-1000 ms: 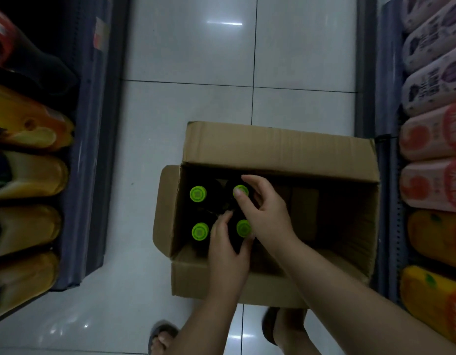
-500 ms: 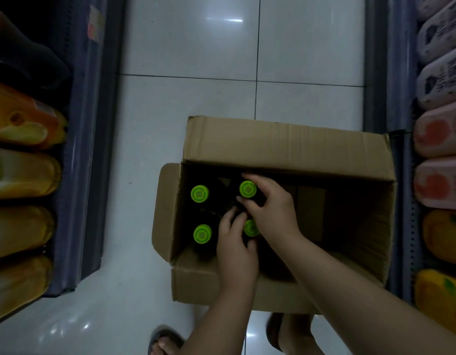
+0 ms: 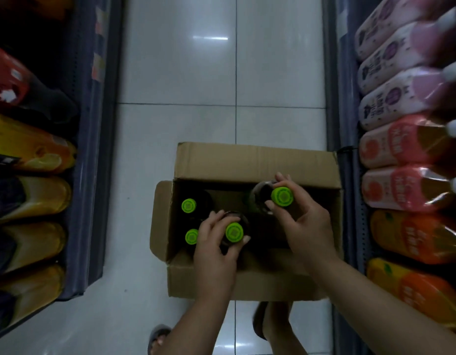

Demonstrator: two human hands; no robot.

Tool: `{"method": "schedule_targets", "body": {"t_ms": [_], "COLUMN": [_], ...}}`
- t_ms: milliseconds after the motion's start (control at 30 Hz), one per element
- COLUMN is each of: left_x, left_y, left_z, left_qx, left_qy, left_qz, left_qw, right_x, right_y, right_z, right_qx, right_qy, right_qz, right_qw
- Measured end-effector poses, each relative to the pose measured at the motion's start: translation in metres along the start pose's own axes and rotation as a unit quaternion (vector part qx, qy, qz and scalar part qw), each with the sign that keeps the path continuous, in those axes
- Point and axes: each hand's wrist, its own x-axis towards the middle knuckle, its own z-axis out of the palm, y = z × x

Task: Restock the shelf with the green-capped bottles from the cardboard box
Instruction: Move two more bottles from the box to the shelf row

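An open cardboard box (image 3: pixel 255 160) stands on the tiled floor between two shelves. My left hand (image 3: pixel 211 252) grips a dark green-capped bottle (image 3: pixel 234 232) by its neck, raised above the box's left half. My right hand (image 3: pixel 303 221) grips a second green-capped bottle (image 3: pixel 281 196) by its neck, lifted over the box's right half. Two more green-capped bottles stand in the box's left end, one at the back (image 3: pixel 188 205) and one at the front (image 3: pixel 192 236), partly behind my left hand.
On the left a blue shelf (image 3: pixel 91 175) holds yellow and red bottles. A shelf on the right holds pink bottles (image 3: pixel 391 93) and orange bottles (image 3: pixel 411 237). My feet in sandals (image 3: pixel 157 336) stand just in front of the box.
Both hands have risen out of the box, each with one bottle. The right hand's bottle has moved to the right. Two of the bottles stay in the box.
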Motion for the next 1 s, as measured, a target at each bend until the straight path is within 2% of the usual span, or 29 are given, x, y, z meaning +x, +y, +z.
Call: {"method": "schedule_targets", "body": {"t_ms": [200, 400, 500, 600, 733, 1000], "left_x": [-0.013, -0.041, -0.064, -0.092, -0.139, -0.247], "left_y": [0.085, 0.195, 0.251, 0.300, 0.360, 0.440], "left_z": [-0.043, -0.089, -0.114, -0.140, -0.178, -0.229], "left_qx": [-0.014, -0.040, -0.039, -0.028, -0.040, -0.098], "left_qy": [-0.092, -0.154, -0.181, -0.175, -0.182, -0.229], "left_qz": [0.117, 0.229, 0.256, 0.297, 0.301, 0.359], "left_qw": [0.989, 0.960, 0.949, 0.938, 0.935, 0.900], "right_x": [-0.027, -0.070, -0.095, -0.125, -0.172, -0.281], "right_y": [-0.070, -0.161, -0.214, -0.265, -0.326, -0.428], "right_z": [-0.069, -0.140, -0.172, -0.200, -0.229, -0.253], "right_qx": [0.007, 0.077, 0.071, 0.074, 0.078, 0.072], "right_qy": [0.000, 0.079, 0.122, 0.157, 0.211, 0.278], "right_qz": [-0.020, -0.045, -0.074, -0.103, -0.121, -0.148], "right_qw": [1.000, 0.993, 0.987, 0.980, 0.967, 0.947]}}
